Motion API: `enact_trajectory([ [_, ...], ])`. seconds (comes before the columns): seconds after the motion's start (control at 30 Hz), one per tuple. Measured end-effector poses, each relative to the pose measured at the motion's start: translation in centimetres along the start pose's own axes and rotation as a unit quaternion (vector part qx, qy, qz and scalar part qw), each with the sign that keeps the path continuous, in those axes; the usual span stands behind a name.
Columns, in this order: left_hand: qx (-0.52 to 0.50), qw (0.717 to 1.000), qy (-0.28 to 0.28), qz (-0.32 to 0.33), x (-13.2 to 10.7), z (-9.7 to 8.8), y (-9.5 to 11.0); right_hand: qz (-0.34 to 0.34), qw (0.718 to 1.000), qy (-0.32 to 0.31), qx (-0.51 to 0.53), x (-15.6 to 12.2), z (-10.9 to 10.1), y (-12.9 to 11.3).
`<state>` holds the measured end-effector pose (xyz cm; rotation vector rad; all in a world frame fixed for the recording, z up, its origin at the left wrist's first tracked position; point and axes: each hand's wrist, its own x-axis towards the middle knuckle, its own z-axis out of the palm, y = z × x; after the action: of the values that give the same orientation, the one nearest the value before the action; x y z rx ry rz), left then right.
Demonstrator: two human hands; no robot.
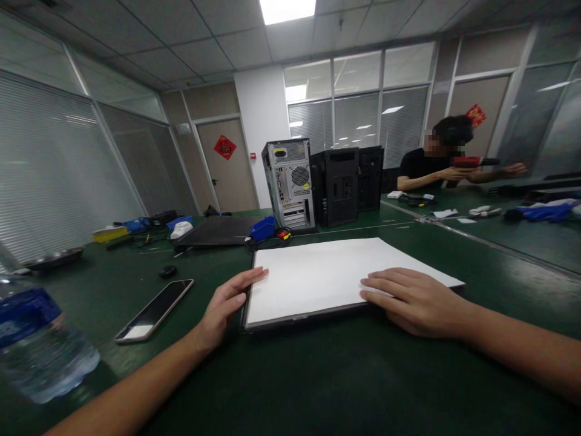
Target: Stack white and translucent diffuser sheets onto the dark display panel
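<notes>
A flat white panel [327,275] with a dark rim lies on the green table [290,375] in front of me. My left hand [226,306] rests at its near left corner, fingers stretched along the left edge. My right hand [415,300] lies flat on the near right corner, fingers spread and pointing left. Neither hand grips anything.
A phone [154,310] lies left of the panel, a small dark object [167,271] beyond it, a water bottle [39,336] at the near left. Computer towers [290,181] [338,184], a dark side panel [218,231] and tools stand behind. Another person [436,163] works at the far right.
</notes>
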<state>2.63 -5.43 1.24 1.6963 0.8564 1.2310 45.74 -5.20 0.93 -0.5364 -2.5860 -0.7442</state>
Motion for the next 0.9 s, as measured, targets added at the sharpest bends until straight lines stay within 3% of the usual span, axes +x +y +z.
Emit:
enact_trajectory([
  [0.2,0.063,0.996,-0.003,0.058,-0.2,0.1,0.2,-0.027,0.999,-0.008,0.032,0.1,0.0,0.7],
  [0.4,0.060,0.996,0.009,0.062,-0.3,0.4,0.3,-0.053,0.998,-0.024,-0.004,0.4,0.0,0.5],
  [0.67,0.086,0.992,0.004,0.093,-0.9,0.8,0.8,-0.048,0.995,0.067,-0.060,0.0,0.0,0.2],
  [0.9,0.084,0.990,-0.038,0.105,-1.0,1.1,0.4,0.069,0.988,0.132,-0.050,-0.3,-1.6,1.5],
])
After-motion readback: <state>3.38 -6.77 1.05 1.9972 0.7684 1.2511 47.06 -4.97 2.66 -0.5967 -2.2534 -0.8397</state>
